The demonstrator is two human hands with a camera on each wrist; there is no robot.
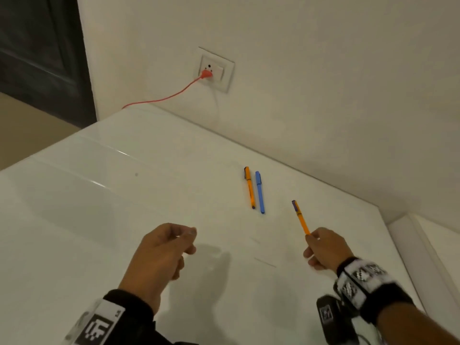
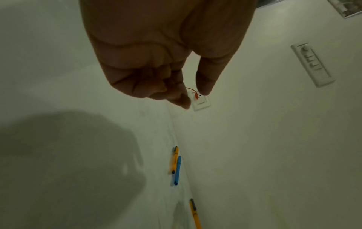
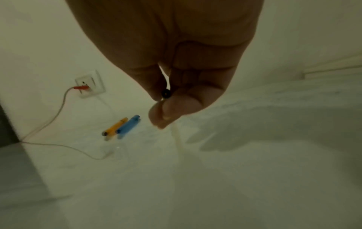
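Where the right hand pinches the held orange pen, thumb and fingers cover the pen's lower end. The right wrist view shows only a dark, blurred round tip there. The pen's capped end points up and away, raised above the white tabletop. The left hand hovers with fingers loosely curled and thumb apart, nothing in them. A second orange pen and a blue pen lie side by side near the wall. The table's right edge runs close by the right hand, and the wider stretch of surface spreads leftward. A red plug sits in the wall socket.
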